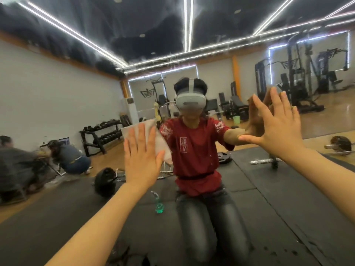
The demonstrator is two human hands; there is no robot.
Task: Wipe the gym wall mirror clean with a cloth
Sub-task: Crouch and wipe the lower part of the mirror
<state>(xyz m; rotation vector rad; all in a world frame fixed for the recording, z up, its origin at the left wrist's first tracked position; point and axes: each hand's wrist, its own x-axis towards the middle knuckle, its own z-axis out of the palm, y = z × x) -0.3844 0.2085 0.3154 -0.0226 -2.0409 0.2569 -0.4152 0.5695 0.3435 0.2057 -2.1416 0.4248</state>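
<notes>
Mirror (57,89), left hand (141,156) flat on white cloth (151,135), right hand (276,127) spread

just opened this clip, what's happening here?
A person kneeling at a gym wall mirror is wiping it. The left hand presses a white cloth flat against the glass, fingers spread. The right hand is open and bare, palm braced on the mirror. A green spray bottle shows in the reflection, standing on the floor mat beside the knees.

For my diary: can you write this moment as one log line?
left hand: flat, pressing cloth on mirror | right hand: bare, open on glass
</notes>
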